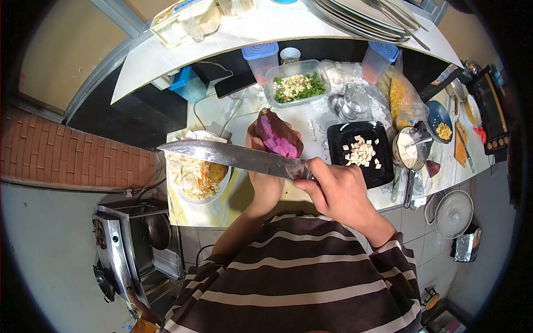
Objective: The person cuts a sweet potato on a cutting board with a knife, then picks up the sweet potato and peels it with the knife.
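My left hand is wrapped round a purple sweet potato, held up over the counter. Its dark skin is cut away along one side, and bright purple flesh shows there. My right hand grips a large kitchen knife by the handle. The broad blade points left and crosses in front of my left hand, just below the sweet potato's cut side. Behind the sweet potato lies a white cutting board. Right of it, a black square plate carries small pale cubes.
At left stands a plate of shredded vegetables. Behind are a plastic container of chopped greens, a glass and a phone. A saucepan and blue pan sit at right. Another person's hand shows near the stove.
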The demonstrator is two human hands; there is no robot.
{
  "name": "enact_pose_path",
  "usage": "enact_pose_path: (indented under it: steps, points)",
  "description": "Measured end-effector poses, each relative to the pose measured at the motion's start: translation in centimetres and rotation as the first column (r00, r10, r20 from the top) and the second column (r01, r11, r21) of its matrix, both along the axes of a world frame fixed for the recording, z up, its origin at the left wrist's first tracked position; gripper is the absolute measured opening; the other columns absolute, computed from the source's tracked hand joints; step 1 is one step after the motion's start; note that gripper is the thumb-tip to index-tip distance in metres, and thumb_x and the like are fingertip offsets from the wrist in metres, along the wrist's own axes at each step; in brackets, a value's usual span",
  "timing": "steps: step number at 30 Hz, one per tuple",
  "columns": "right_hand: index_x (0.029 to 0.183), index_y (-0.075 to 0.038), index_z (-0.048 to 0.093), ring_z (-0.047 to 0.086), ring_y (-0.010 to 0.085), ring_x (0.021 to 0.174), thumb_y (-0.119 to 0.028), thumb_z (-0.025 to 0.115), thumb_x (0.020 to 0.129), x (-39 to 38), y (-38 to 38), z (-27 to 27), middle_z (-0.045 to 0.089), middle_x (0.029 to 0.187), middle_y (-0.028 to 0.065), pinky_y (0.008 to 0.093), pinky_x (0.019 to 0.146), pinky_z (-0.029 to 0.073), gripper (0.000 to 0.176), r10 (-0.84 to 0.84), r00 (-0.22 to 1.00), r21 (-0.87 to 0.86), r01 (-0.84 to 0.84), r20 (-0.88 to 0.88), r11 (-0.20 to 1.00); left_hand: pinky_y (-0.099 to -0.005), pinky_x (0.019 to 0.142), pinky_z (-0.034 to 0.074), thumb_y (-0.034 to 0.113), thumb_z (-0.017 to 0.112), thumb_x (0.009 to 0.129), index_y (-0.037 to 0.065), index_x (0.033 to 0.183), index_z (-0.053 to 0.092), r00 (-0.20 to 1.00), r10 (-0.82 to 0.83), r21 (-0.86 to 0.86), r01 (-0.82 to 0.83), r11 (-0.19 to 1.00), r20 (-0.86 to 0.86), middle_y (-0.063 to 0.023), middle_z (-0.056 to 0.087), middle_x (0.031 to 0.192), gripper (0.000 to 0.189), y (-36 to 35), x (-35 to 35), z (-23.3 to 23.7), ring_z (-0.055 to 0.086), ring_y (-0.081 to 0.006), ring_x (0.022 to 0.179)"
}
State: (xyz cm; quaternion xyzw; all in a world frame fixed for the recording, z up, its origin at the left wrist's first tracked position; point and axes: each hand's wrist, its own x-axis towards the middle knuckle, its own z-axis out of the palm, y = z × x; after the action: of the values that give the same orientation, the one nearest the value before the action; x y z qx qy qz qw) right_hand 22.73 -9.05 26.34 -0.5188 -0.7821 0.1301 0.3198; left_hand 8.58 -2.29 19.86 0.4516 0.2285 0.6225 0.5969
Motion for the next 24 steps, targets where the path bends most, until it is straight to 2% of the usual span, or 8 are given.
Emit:
enact_pose_path:
  steps: [3,5,8,11,15,17,24]
  points:
    - [0.096,-0.006,0.048,0.063,0.0316,0.056,-0.027,0.065,0.091,0.0,0.1,0.0,0.063,0.074,0.0105,0.0391,0.044,0.048,0.027,0.003,1.000,0.015,-0.003,0.015,1.000,-0.0379,0.092,0.051,0.036,0.039,0.105,0.004,0.135,0.038,0.997,-0.061,-0.009,0.062,0.998,0.050,-0.0131,0.056,0.115,0.044,0.0,-0.1,-0.4,0.061,-0.0246,0.103]
    - [0.097,-0.006,0.049,0.063,0.0312,0.055,-0.028,0.065,0.091,0.0,0.2,-0.1,0.063,0.073,0.0102,0.0389,0.044,0.047,0.027,0.006,1.000,0.022,-0.006,0.020,1.000,-0.0356,0.084,0.052,0.047,0.037,0.104,0.003,0.129,0.040,0.995,-0.051,-0.108,0.060,0.992,0.084,-0.0119,0.058,0.112,0.051,-0.2,-0.1,0.0,0.063,-0.0225,0.099]
    - [0.097,-0.007,0.049,0.062,0.0301,0.054,-0.029,0.065,0.091,-0.1,0.3,-0.2,0.062,0.072,0.0093,0.0383,0.043,0.047,0.028,0.009,0.999,0.037,-0.010,0.044,0.999,-0.0363,0.085,0.053,0.050,0.035,0.104,0.003,0.128,0.042,0.991,-0.123,-0.067,0.126,0.990,0.047,-0.0119,0.058,0.112,0.053,0.2,-0.6,-0.9,0.063,-0.0223,0.099]
    - [0.097,-0.008,0.050,0.062,0.0285,0.053,-0.030,0.065,0.091,-0.2,0.4,-0.3,0.061,0.070,0.0082,0.0374,0.043,0.046,0.028,0.010,0.996,0.049,-0.014,0.084,0.999,-0.0371,0.084,0.050,0.052,0.029,0.104,0.003,0.128,0.044,0.985,-0.149,-0.155,0.162,0.975,0.093,-0.0119,0.059,0.106,0.056,0.1,-0.5,-1.1,0.062,-0.0218,0.095]
    - [0.097,-0.009,0.050,0.061,0.0260,0.051,-0.033,0.064,0.091,-0.1,0.5,-0.4,0.058,0.067,0.0066,0.0359,0.042,0.044,0.028,0.033,0.991,0.061,-0.041,0.133,0.997,-0.0366,0.081,0.050,0.052,0.030,0.104,0.002,0.126,0.046,0.984,-0.168,-0.191,0.176,0.966,0.059,-0.0117,0.060,0.103,0.057,-0.1,-0.9,-0.5,0.062,-0.0220,0.091]
    - [0.097,-0.009,0.050,0.061,0.0255,0.051,-0.033,0.063,0.092,-0.1,0.5,-0.2,0.057,0.066,0.0062,0.0358,0.042,0.044,0.028,0.040,0.988,0.063,-0.050,0.148,0.997,-0.0363,0.080,0.051,0.052,0.030,0.104,0.001,0.126,0.047,0.968,-0.227,-0.223,0.246,0.943,0.108,-0.0115,0.061,0.101,0.058,0.1,-1.1,-0.6,0.063,-0.0226,0.088]
    - [0.097,-0.011,0.051,0.061,0.0246,0.050,-0.035,0.061,0.093,-0.1,0.8,0.0,0.056,0.065,0.0055,0.0359,0.041,0.044,0.026,0.047,0.984,0.096,-0.064,0.173,0.993,-0.0367,0.081,0.051,0.052,0.030,0.103,0.000,0.128,0.048,0.947,-0.302,-0.232,0.320,0.919,0.108,-0.0121,0.061,0.101,0.060,0.4,-1.6,-1.1,0.063,-0.0238,0.087]
